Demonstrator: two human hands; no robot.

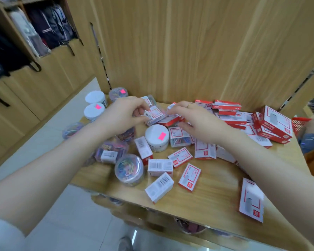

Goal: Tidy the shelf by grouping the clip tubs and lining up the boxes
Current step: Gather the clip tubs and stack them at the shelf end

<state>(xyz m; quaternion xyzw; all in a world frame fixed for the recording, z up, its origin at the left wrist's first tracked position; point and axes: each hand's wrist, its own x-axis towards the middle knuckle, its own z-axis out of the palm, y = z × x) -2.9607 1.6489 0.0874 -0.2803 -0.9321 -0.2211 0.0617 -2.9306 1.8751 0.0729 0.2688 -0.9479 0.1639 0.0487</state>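
Note:
A wooden shelf (214, 194) holds scattered round clip tubs and red-and-white boxes. My left hand (123, 113) grips a clear flat clip box with a red-and-white label (155, 115) at the shelf's middle back. My right hand (194, 120) touches the same box's right end with its fingertips and hovers over a small clear box of coloured clips (179, 137). A white-lidded tub with a pink sticker (157, 137) stands just below both hands. A clear tub of coloured clips (129, 169) sits near the front left. White-lidded tubs (94, 111) stand at the back left.
Stacked red boxes (274, 124) fill the back right. Loose small boxes (189, 176) lie across the front, one large box (251, 200) near the right front edge. A wooden back panel (170, 51) rises behind. A red basket (299, 124) and another person's arm are at far right.

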